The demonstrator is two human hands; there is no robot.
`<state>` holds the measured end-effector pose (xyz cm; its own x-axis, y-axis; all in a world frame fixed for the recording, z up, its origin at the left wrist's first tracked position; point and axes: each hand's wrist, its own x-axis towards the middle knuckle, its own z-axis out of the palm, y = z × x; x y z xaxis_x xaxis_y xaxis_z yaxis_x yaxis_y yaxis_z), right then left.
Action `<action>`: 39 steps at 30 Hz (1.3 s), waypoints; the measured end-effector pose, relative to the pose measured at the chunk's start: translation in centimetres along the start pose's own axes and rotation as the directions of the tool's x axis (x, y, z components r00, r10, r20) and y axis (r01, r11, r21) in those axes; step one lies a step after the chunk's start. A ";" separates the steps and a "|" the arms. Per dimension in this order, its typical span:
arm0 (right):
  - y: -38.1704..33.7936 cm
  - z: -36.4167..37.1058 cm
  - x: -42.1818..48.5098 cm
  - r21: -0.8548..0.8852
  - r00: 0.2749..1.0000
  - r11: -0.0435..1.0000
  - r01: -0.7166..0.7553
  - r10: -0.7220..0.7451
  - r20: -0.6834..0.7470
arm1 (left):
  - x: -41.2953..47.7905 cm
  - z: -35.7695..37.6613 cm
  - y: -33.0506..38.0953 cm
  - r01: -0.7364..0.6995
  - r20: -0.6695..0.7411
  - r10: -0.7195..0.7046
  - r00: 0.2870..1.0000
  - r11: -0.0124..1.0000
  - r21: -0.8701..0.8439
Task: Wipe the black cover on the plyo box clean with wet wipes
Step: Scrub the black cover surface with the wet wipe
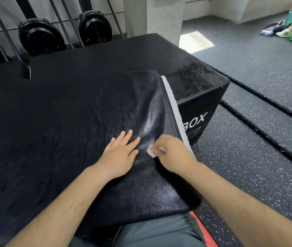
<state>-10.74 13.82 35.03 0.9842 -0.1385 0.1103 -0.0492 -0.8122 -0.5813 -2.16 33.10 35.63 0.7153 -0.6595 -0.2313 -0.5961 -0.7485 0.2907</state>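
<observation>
A black leather-like cover [147,177] lies draped over the near right part of the black plyo box [70,107]; white foam [173,107] shows along its raised right edge. My left hand [122,154] lies flat on the cover with its fingers spread and straight. Just to its right, my right hand [173,154] grips a small white wet wipe [151,152] and presses it onto the cover. The cover has a wet sheen above the hands.
A lower black box [197,106] marked "BOX" stands to the right. Two thick black ropes [266,132] cross the speckled rubber floor. Black fan-wheel machines [41,36] stand behind the box. A concrete pillar [159,16] rises at the back. Another person's leg and shoe [284,32] are at far right.
</observation>
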 end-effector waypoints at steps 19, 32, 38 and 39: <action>-1.6 0.1 -3.7 0.047 0.998 0.999 0.014 -0.016 0.058 | -3.9 0.7 1.0 -0.126 0.031 0.129 0.991 0.989 -0.084; -0.1 -0.6 -5.3 0.035 0.996 0.998 0.045 -0.042 -0.076 | -5.4 1.2 1.7 -0.129 0.036 0.127 0.991 0.991 0.038; -1.5 -0.8 -6.7 0.152 0.989 0.986 0.073 -0.092 0.119 | -5.3 1.8 1.3 -0.132 0.032 0.132 0.991 0.991 0.019; -0.9 -0.9 -6.2 0.155 0.994 0.987 0.052 -0.067 0.091 | -5.2 1.8 1.3 -0.130 0.026 0.130 0.991 0.991 0.016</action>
<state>-16.98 14.88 35.62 0.9967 -0.0318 0.0748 0.0290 -0.7204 -0.6929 -7.29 35.47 35.52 0.6219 -0.7528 -0.2158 -0.6899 -0.6571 0.3037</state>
